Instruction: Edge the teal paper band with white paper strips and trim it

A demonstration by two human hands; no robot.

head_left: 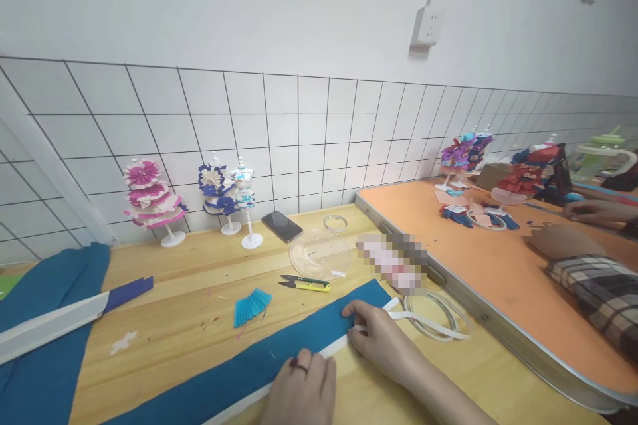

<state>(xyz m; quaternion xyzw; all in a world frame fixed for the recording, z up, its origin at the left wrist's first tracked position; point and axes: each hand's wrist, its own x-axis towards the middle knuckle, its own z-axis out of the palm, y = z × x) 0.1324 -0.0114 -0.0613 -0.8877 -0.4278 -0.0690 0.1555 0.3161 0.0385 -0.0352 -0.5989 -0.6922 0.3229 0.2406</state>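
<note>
A long blue fabric strip [214, 382] lies diagonally on the wooden table, with white tape [335, 346] along its near edge. My left hand [303, 388], a ring on one finger, rests on the strip's near edge with its fingers curled and pressed down. Farther right, my right hand [371, 335] pinches the white tape at the strip's edge near its far end. From there the tape runs right to a loose coil [433, 315]. Yellow-handled thread snips [305, 283] and a pleated light-blue piece [252, 307] lie beyond the strip.
Small dressed mannequins [242, 192] stand by the tiled wall, near a phone [282, 226] and a clear dish [319, 254]. More blue fabric [50, 372] lies left. A metal-edged orange table [478, 265] adjoins at right, where another person's hands and checked sleeve [593, 285] are.
</note>
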